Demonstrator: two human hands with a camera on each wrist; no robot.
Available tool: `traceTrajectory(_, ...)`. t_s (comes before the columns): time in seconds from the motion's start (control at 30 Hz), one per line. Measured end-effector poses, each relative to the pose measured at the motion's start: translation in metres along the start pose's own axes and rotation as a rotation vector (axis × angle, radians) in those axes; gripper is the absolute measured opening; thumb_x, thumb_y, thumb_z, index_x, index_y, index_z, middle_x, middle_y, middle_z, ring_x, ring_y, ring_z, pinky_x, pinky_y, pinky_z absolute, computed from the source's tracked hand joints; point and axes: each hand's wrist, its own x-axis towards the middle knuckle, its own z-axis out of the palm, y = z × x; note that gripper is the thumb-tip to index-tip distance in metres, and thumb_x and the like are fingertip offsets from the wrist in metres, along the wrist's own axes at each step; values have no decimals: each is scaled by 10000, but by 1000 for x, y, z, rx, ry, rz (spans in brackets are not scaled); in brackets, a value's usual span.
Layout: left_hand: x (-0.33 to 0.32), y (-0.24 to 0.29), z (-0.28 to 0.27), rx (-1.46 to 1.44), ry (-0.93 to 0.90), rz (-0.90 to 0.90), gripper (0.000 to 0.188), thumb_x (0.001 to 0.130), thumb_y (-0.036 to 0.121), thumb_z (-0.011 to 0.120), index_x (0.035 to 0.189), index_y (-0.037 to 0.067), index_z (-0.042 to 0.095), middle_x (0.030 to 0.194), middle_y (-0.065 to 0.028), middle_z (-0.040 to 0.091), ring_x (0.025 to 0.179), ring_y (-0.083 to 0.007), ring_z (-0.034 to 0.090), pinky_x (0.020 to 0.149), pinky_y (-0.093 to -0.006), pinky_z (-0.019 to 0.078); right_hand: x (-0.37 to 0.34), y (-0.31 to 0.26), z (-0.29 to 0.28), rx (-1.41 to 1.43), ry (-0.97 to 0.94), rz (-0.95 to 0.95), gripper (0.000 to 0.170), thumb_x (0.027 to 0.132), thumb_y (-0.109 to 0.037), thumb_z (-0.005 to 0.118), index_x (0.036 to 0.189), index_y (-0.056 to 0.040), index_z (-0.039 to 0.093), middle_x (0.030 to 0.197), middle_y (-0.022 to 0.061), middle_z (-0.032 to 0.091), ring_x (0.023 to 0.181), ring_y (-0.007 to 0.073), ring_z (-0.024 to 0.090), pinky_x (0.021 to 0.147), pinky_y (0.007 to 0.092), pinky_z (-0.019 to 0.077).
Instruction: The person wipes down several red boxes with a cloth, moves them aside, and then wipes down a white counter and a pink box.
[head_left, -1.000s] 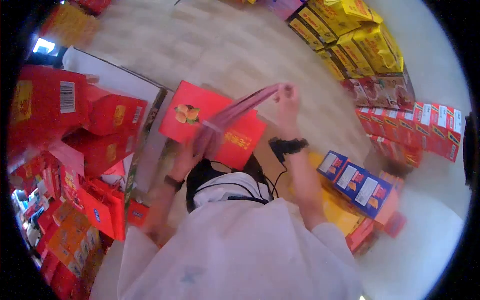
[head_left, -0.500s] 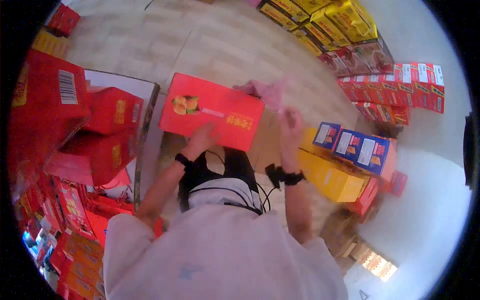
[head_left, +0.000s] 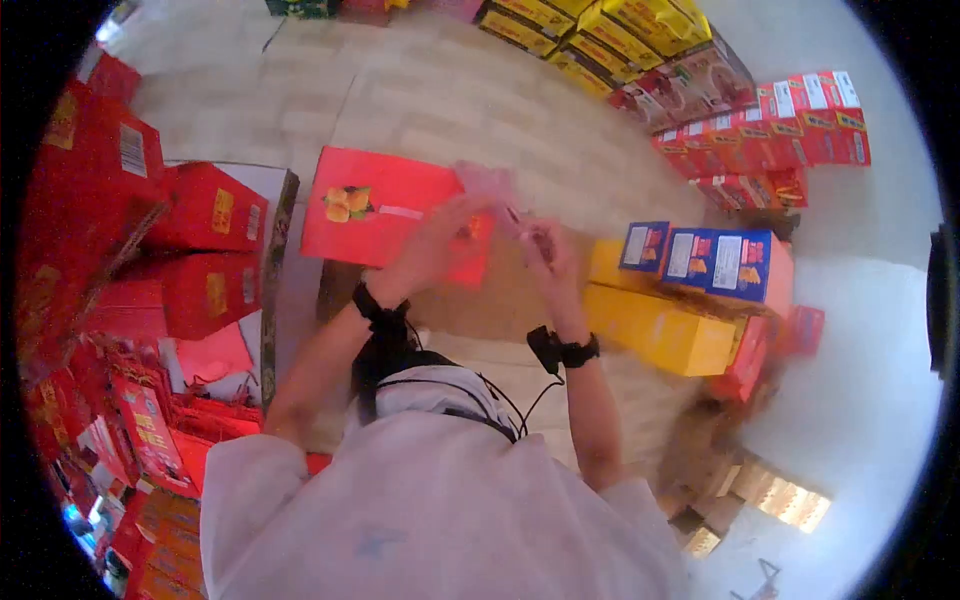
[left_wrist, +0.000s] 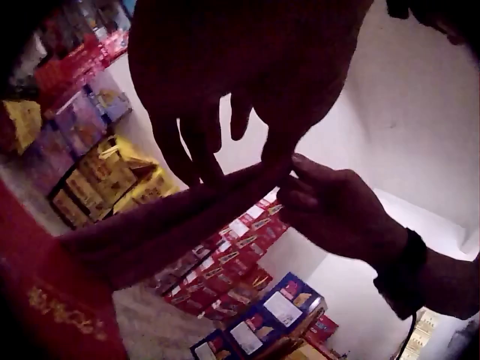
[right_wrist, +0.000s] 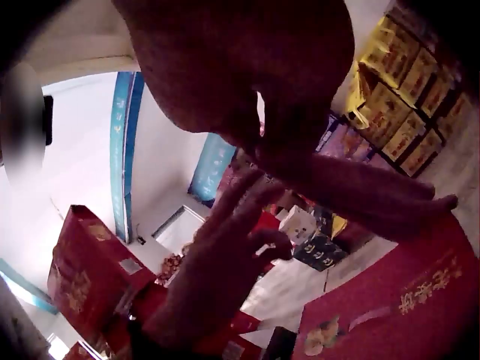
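Note:
A red box (head_left: 330,220) with a fruit picture and yellow lettering lies in front of the person in the head view. Over its right end, a pink cloth (head_left: 485,182) is bunched between the two hands. In the left wrist view the cloth (left_wrist: 150,232) stretches as a folded strip from the box (left_wrist: 60,315) to the fingertips. The right hand (head_left: 557,268) pinches the cloth's end. Close beside it, the left hand (head_left: 435,245) pinches the cloth between thumb and finger, its other fingers hanging loosely. Dim light blurs the exact finger contact.
A brown cardboard surface (head_left: 440,310) lies under the red box. Red boxes (head_left: 210,290) and bags crowd the left. On the right stand yellow boxes (head_left: 660,330), blue boxes (head_left: 715,262) and a row of red cartons (head_left: 740,140). Yellow packages (head_left: 640,35) are stacked beyond the tiled floor (head_left: 450,90).
The left hand has moved from the box's near side up to the cloth beside the right hand. The cloth has drawn in between the hands. The head view has shifted.

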Motion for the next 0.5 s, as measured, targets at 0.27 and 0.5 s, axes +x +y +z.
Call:
traceTrajectory(0.27,-12,49,35,75,-435,110,381,803,-5,619,1171,65,550,1081,-77,603,953,-189,594,801,-293,494,-81,-13,-33,-77,39,-291,97,908,-90,579,989,-38,568,911,29,575,846,103,582,716,252,484)
traceTrajectory(0.5,-43,59,14,-80,-459,-286,205,818,57,626,1014,48,565,838,-70,568,758,-129,552,628,-294,461,-106,-46,-68,-105,94,-245,79,915,-86,561,975,-35,565,857,71,552,756,150,538,680,256,443)
